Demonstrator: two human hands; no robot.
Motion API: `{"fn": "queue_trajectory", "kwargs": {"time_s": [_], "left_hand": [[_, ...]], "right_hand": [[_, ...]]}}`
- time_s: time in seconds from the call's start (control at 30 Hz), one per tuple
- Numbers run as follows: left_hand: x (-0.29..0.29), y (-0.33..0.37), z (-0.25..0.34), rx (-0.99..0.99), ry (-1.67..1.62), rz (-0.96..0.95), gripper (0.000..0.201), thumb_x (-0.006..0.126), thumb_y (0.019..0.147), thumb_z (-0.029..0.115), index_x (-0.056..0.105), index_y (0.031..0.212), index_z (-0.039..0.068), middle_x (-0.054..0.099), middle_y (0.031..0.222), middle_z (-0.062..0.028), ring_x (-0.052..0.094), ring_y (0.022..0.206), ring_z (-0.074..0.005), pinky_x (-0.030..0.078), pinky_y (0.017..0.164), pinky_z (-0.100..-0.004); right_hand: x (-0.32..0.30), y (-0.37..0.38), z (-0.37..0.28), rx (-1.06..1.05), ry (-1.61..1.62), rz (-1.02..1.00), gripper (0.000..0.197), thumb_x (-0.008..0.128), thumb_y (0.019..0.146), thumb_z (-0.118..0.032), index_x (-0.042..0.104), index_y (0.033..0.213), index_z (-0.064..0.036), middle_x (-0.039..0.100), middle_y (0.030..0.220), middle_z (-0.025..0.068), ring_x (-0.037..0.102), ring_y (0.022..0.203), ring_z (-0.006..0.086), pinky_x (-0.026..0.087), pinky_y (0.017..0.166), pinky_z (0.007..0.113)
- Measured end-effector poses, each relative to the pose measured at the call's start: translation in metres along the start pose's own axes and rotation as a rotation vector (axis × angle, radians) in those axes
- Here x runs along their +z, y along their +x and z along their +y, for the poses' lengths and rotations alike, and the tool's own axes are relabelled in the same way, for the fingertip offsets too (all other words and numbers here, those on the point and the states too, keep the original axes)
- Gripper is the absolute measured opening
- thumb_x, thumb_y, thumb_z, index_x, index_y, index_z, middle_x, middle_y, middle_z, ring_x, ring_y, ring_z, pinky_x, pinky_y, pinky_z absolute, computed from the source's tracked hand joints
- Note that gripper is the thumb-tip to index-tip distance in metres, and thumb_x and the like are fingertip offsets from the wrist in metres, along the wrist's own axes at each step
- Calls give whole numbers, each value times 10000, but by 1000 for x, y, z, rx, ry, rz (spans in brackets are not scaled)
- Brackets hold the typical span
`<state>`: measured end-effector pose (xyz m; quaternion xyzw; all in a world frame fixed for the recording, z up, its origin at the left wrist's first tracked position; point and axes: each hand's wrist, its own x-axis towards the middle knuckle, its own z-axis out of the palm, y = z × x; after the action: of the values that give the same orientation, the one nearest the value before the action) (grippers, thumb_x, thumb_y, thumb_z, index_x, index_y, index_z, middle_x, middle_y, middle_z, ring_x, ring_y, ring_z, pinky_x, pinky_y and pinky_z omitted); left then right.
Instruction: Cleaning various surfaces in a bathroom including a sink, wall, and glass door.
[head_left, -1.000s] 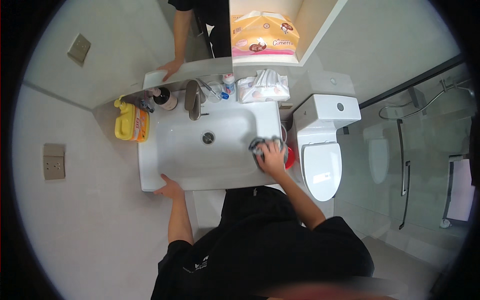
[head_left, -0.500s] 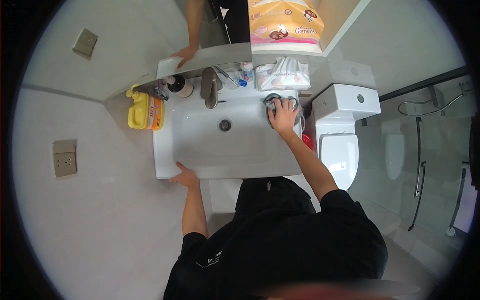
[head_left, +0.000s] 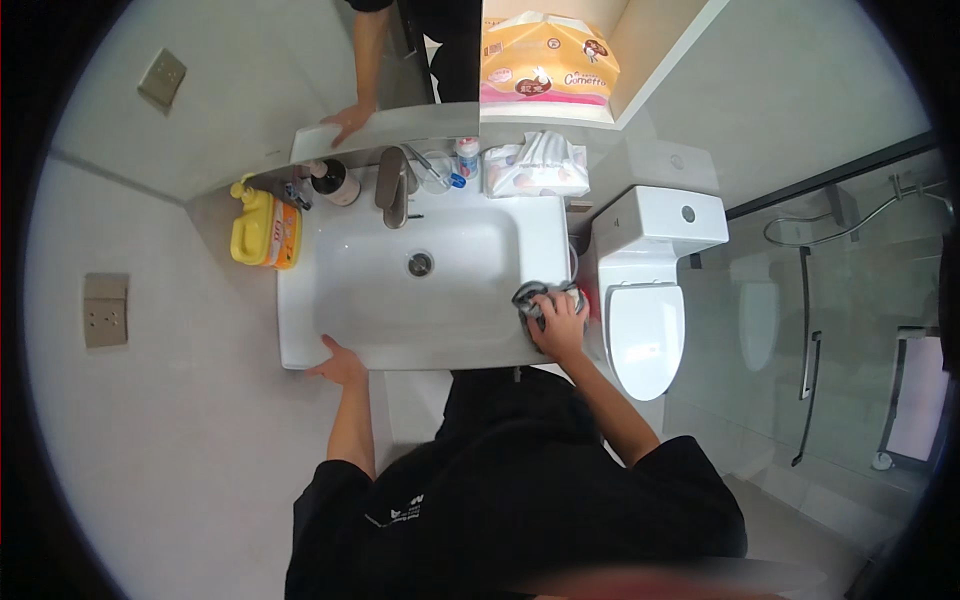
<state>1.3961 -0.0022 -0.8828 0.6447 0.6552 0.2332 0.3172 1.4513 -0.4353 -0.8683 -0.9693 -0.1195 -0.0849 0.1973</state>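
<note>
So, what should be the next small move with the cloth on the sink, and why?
Probably slide the grey cloth leftward along the front rim of the white sink. The right hand presses it at the front right corner, while the left hand braces the front left edge, so the rim between them seems the nearest stretch to wipe.

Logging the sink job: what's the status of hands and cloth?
Left hand braced on sink front edge. Right hand pressing grey cloth on right rim. Nothing blocking.
</note>
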Motion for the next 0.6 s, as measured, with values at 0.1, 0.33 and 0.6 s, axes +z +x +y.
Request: {"fn": "queue_trajectory", "kwargs": {"time_s": [0.1,0.33,0.6], "left_hand": [[4,12,-21,-30,-38,-28,1062,723,941,563,114,1538,-71,613,1323,-350,651,1165,-497,537,1019,-519],[14,8,-12,-63,0,-47,1032,731,950,521,110,1537,-58,625,1270,-342,659,1122,-496,559,984,-511],[-3,-6,15,-91,-87,-129,1026,716,962,512,97,1524,-82,605,1304,-367,666,1135,-479,577,963,-473]], "right_hand": [[24,53,2,56,-96,98,464,762,832,-347,658,1262,-208,605,1263,88,551,1249,324,320,1076,707],[44,169,10,195,-85,128,447,711,892,-380,650,1307,-225,597,1319,70,520,1310,313,299,1109,711],[13,10,-10,27,-22,74,448,763,864,-381,665,1270,-218,607,1286,77,534,1295,333,280,1109,713]]}}
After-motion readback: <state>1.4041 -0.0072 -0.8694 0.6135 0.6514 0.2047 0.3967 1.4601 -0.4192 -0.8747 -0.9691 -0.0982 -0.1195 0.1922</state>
